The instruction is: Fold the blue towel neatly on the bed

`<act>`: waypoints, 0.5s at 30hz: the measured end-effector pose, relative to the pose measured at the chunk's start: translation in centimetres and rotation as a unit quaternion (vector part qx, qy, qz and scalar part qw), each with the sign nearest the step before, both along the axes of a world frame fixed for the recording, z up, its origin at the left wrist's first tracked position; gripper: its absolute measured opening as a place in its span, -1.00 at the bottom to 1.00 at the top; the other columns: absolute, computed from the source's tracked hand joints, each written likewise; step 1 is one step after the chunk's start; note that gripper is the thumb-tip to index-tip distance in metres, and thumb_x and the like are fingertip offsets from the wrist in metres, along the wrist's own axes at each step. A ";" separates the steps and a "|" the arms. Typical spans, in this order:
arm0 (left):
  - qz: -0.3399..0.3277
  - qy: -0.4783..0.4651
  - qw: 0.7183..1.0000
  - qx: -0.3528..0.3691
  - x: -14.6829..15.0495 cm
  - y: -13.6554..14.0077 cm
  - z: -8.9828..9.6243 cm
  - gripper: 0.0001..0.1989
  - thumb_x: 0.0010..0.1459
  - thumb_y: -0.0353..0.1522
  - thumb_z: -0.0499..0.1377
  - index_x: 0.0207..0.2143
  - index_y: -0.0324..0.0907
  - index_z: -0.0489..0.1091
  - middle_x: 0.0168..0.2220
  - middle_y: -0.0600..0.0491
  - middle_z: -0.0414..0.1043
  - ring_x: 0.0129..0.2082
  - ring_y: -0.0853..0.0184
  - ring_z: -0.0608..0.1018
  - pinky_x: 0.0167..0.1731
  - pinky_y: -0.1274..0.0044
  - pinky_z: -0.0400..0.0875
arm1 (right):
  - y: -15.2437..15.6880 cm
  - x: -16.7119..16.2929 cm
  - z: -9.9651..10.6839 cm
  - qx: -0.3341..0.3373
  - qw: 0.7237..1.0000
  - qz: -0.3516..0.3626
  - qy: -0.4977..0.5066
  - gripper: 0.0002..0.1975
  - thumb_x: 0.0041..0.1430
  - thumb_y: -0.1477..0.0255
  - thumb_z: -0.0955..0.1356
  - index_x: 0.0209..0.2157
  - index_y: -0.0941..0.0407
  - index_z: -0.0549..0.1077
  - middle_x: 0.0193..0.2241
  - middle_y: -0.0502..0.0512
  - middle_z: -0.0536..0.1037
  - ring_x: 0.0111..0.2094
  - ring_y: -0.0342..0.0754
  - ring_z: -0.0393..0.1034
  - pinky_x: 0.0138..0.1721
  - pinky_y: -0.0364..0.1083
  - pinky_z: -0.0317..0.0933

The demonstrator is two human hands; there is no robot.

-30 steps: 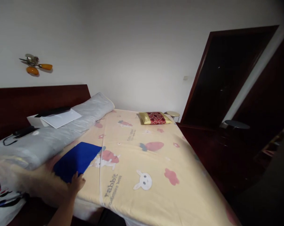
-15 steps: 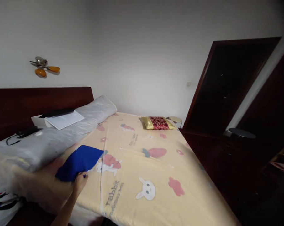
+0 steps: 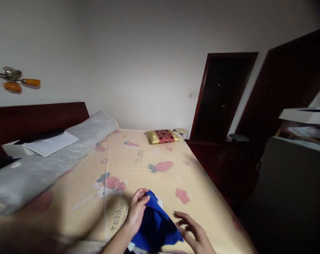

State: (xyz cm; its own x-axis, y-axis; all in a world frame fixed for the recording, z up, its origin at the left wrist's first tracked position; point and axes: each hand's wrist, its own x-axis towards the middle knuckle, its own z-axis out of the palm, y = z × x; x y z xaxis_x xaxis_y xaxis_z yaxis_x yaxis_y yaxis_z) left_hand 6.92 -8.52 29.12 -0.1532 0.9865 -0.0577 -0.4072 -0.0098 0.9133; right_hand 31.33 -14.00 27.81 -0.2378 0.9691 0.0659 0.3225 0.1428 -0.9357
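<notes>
A: Item one, nearest: blue cloth (image 3: 156, 225), bunched, at the near edge of the bed. Held?

B: Left hand (image 3: 136, 210) had its fingers closed on the cloth's upper edge, lifting it off the sheet. Right hand (image 3: 193, 231) was just beside the cloth, fingers spread and gripping nothing.

A: State of the work?

B: Cloth gathered up and in hand; by its crumpled look, not folded or laid flat, so that much appeared left.

A: Item two, beneath?

B: Yellow bedsheet (image 3: 160, 173) with rabbit and carrot prints, spread smooth.

A: Farther?

B: Left, grey bolster (image 3: 56, 155) carrying a white paper (image 3: 51, 143), against a dark headboard (image 3: 38, 116). Far end, red-and-gold pillow (image 3: 162, 136). Far right, dark doorway (image 3: 220, 95).
</notes>
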 end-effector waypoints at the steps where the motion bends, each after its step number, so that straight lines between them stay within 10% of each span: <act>1: -0.035 -0.040 0.998 -0.017 1.2 -1.1 0.1 -0.66 -0.22 -0.28 0.39 -0.34 -0.15 0.43 -0.34 0.07 0.51 -0.34 0.38 0.53 -0.32 0.55 0.38 | 0.0 -1.4 -0.3 0.005 1.000 0.006 0.010 -0.48 0.11 0.04 0.27 0.02 0.04 0.41 -0.05 0.23 0.54 -0.13 0.06 0.46 -0.13 0.03 0.38; 15: -0.217 -0.073 0.967 -0.109 5.2 -6.5 0.1 -0.71 -0.25 -0.32 0.41 -0.41 -0.21 0.48 -0.38 0.06 0.52 -0.30 0.36 0.54 -0.24 0.54 0.33 | -2.2 -3.3 -0.8 -0.008 0.996 -0.006 0.090 -0.59 0.14 0.04 0.26 -0.21 0.11 0.36 -0.38 0.04 0.42 -0.33 -0.09 0.31 -0.24 -0.06 0.21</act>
State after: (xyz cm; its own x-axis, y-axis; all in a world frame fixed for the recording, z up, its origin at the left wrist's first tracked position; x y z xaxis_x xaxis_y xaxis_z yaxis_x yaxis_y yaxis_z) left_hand 12.13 -15.07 29.19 0.2976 0.9181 -0.2617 -0.4547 0.3773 0.8068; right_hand 28.06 -16.23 26.99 -0.2116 0.9730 0.0918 0.1513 0.1254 -0.9805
